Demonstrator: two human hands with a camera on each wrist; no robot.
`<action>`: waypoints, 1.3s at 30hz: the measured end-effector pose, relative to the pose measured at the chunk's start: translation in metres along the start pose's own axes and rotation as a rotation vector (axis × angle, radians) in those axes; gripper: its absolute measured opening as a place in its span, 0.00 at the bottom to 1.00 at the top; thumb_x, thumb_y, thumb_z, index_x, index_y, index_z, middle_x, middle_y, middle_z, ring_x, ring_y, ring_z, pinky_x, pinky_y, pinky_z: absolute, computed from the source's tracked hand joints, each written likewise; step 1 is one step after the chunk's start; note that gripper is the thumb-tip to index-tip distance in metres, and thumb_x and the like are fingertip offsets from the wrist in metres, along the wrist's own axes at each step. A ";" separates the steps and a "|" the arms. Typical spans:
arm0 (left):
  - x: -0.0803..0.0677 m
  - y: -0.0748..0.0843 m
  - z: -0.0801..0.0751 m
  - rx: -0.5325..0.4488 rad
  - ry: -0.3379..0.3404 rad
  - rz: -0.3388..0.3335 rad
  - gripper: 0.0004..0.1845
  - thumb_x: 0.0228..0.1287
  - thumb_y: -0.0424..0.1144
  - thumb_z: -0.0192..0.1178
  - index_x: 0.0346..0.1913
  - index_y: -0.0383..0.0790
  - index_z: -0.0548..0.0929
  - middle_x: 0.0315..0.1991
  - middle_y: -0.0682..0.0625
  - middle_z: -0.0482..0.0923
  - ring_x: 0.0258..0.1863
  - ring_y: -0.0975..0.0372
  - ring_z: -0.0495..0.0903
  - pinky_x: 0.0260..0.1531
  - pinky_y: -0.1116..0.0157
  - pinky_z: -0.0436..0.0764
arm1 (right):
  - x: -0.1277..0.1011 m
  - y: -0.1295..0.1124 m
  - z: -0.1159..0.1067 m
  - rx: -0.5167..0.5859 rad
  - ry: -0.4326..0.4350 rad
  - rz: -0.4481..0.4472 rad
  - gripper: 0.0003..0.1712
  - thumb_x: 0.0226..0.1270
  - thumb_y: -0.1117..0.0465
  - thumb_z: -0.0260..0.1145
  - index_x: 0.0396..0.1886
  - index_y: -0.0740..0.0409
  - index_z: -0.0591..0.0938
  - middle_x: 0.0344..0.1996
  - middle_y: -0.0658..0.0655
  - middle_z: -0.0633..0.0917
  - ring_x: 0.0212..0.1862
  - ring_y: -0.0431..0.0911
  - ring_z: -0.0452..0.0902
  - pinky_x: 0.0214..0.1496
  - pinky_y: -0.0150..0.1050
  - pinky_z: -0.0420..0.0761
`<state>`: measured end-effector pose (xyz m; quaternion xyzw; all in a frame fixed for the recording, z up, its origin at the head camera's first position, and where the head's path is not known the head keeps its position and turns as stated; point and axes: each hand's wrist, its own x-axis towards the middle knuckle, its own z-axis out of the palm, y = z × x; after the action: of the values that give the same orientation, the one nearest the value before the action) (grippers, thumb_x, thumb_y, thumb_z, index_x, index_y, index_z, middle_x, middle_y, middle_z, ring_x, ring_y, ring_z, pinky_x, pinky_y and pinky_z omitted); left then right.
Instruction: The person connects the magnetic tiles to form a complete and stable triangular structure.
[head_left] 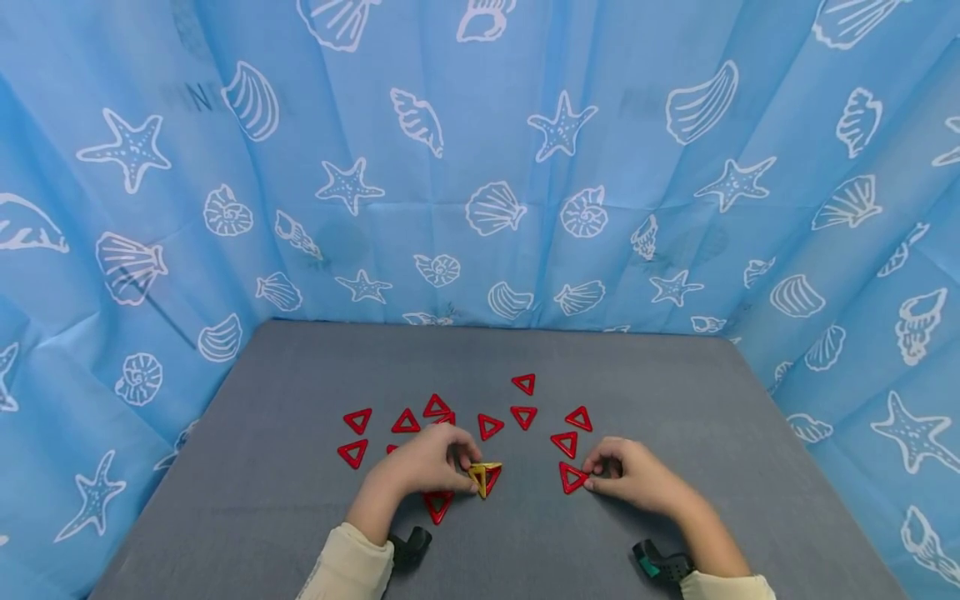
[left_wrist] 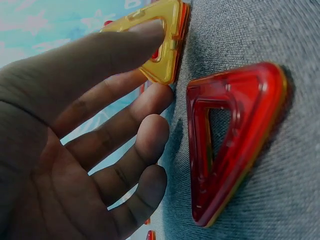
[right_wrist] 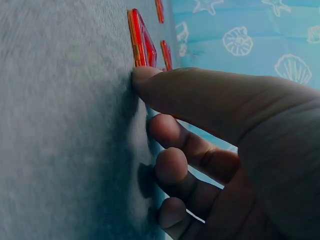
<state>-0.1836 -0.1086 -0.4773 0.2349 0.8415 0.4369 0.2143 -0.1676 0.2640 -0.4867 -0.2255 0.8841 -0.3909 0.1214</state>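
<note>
My left hand (head_left: 468,467) pinches a yellow triangle tile (head_left: 480,477) that stands on edge against a red tile (head_left: 493,479) on the grey table (head_left: 300,517). In the left wrist view the thumb (left_wrist: 125,42) lies across the yellow triangle tile (left_wrist: 167,55), with the index fingertip under it. A red triangle (left_wrist: 230,145) lies flat beside the palm. My right hand (head_left: 596,477) has its thumb tip (right_wrist: 142,75) against the edge of another flat red triangle (head_left: 572,477), with the other fingers curled clear of it.
Several more red triangles (head_left: 523,415) lie scattered in an arc on the table beyond both hands. One red triangle (head_left: 438,504) lies just under my left wrist. A blue curtain (head_left: 480,167) printed with shells closes in the table's back and sides.
</note>
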 end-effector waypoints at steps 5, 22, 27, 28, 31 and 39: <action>0.000 -0.002 0.000 0.009 -0.004 0.012 0.05 0.62 0.35 0.77 0.38 0.47 0.91 0.33 0.55 0.84 0.35 0.60 0.82 0.36 0.64 0.82 | 0.003 -0.003 0.006 0.006 -0.013 -0.008 0.07 0.65 0.63 0.78 0.40 0.55 0.88 0.35 0.52 0.83 0.29 0.33 0.71 0.31 0.32 0.75; 0.003 -0.003 0.002 0.030 0.001 0.023 0.07 0.61 0.39 0.79 0.34 0.50 0.89 0.32 0.57 0.84 0.34 0.63 0.83 0.37 0.66 0.82 | 0.020 -0.020 0.024 -0.005 -0.034 -0.059 0.05 0.67 0.61 0.77 0.39 0.52 0.88 0.32 0.46 0.82 0.31 0.33 0.72 0.33 0.32 0.75; 0.003 -0.003 0.003 0.020 -0.001 0.013 0.07 0.61 0.39 0.79 0.34 0.49 0.89 0.33 0.56 0.84 0.35 0.61 0.83 0.37 0.66 0.82 | 0.031 -0.025 0.030 -0.019 -0.055 -0.069 0.05 0.68 0.62 0.77 0.39 0.51 0.88 0.33 0.45 0.82 0.32 0.33 0.74 0.35 0.32 0.77; 0.003 -0.004 0.004 0.021 -0.001 0.008 0.07 0.61 0.40 0.79 0.34 0.49 0.89 0.33 0.56 0.84 0.35 0.61 0.82 0.37 0.66 0.82 | 0.033 -0.025 0.032 -0.023 -0.058 -0.076 0.05 0.68 0.62 0.77 0.39 0.51 0.88 0.33 0.45 0.82 0.32 0.33 0.75 0.35 0.32 0.78; 0.004 -0.005 0.005 0.022 0.000 -0.002 0.07 0.62 0.40 0.79 0.34 0.50 0.88 0.33 0.57 0.84 0.34 0.63 0.82 0.37 0.66 0.82 | 0.038 -0.028 0.036 -0.034 -0.064 -0.092 0.05 0.68 0.62 0.77 0.39 0.51 0.88 0.32 0.44 0.81 0.32 0.32 0.75 0.35 0.31 0.78; 0.004 -0.005 0.004 0.018 -0.008 -0.007 0.07 0.61 0.40 0.79 0.35 0.49 0.88 0.32 0.57 0.84 0.33 0.64 0.82 0.37 0.66 0.82 | 0.050 -0.037 0.044 -0.051 -0.077 -0.090 0.05 0.67 0.62 0.77 0.39 0.52 0.88 0.32 0.46 0.81 0.32 0.32 0.74 0.36 0.31 0.78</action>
<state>-0.1858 -0.1062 -0.4837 0.2355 0.8453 0.4278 0.2169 -0.1828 0.1896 -0.4904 -0.2830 0.8773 -0.3645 0.1318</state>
